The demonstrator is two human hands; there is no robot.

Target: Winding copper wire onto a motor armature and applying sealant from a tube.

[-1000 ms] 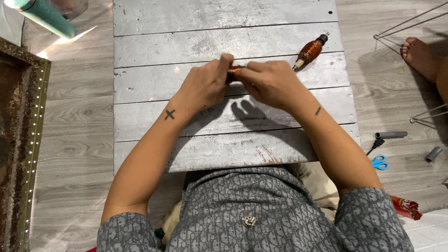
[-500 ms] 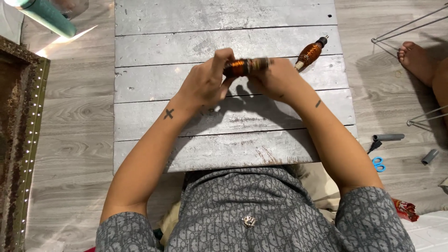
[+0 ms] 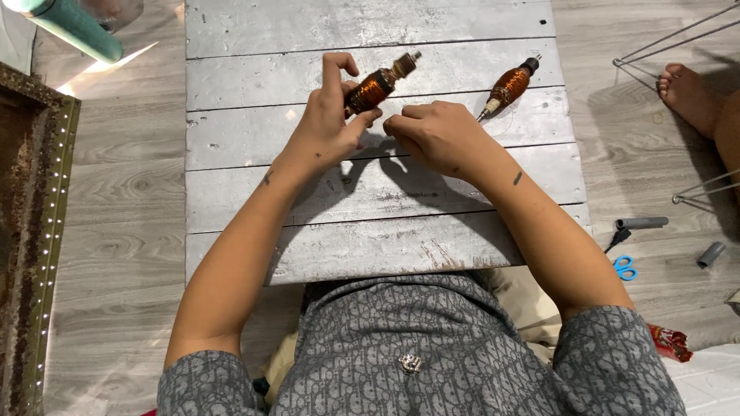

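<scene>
Low table (image 3: 308,254) made of grey painted planks, paint scuffed and worn, gaps between boards. One copper-wound motor rotor (image 3: 507,87) lying straight on it, near far right edge, tilted diagonal.

Table sits on grey wood-look floor (image 3: 123,200). On floor right of table: dark grey tube piece (image 3: 642,223), blue-handled scissors (image 3: 624,267) just beside it, smaller grey tube (image 3: 711,254) further right, red wrapper (image 3: 669,342) near bottom corner. Ornate picture frame (image 3: 42,231) along left edge. Thin wire rack legs (image 3: 678,35) top right.
</scene>
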